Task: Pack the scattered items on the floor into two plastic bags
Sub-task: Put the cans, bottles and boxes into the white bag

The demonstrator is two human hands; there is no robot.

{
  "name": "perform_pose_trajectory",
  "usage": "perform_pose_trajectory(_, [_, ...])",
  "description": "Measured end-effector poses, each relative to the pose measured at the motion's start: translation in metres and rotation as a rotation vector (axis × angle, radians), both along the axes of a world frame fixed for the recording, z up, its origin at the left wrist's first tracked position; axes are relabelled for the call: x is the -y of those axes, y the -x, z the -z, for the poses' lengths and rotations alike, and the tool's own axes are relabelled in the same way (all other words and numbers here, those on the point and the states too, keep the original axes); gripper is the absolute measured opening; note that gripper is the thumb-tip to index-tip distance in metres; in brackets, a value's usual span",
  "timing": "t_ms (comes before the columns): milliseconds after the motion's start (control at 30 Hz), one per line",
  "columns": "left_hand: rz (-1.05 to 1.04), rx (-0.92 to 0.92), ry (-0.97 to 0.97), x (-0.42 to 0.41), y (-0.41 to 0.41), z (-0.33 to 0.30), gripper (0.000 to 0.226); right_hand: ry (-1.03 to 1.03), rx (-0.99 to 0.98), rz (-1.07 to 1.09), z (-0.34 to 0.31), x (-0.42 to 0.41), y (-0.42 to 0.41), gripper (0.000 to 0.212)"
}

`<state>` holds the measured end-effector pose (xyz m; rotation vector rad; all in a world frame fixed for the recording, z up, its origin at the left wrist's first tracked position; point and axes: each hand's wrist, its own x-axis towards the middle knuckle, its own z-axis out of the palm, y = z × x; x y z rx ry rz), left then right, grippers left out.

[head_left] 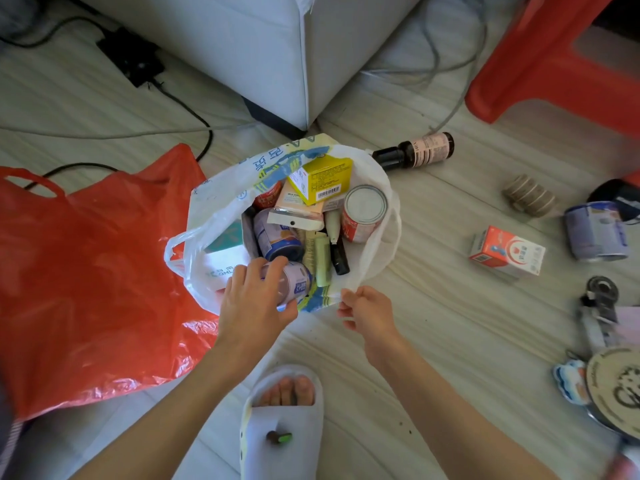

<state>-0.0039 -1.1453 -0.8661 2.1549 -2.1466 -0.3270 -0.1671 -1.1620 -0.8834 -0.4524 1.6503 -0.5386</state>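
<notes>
A white plastic bag (214,202) stands open on the floor at the centre, holding several cans, boxes and tubes, among them a yellow box (320,180) and a red can (363,213). My left hand (252,299) grips a pale purple can (294,284) at the bag's near edge. My right hand (367,310) pinches the bag's right handle (377,244) and holds the mouth open. A red plastic bag (86,271) lies flat on the floor to the left.
Loose on the floor to the right are a dark bottle (415,152), a red-and-white box (507,252), a blue can (595,233), a brown roll (528,195) and a round tin (616,386). A grey sofa corner (277,57) and red stool (554,57) stand behind. My slippered foot (282,420) is below.
</notes>
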Motion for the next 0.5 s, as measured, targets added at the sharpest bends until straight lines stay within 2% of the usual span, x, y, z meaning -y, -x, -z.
perform_pose_trajectory(167, [0.018,-0.043,0.0,0.008,0.001,-0.009,0.06,0.027,0.032,0.06,-0.007,-0.018,0.009,0.027])
perform_pose_trajectory(300, [0.027,-0.181,-0.008,0.019,0.005,-0.027,0.061,0.042,0.045,0.063,-0.009,-0.02,0.008,0.028])
perform_pose_trajectory(500, [0.082,-0.275,-0.128,0.037,0.025,-0.051,0.064,0.06,0.047,0.053,-0.006,-0.022,0.011,0.028])
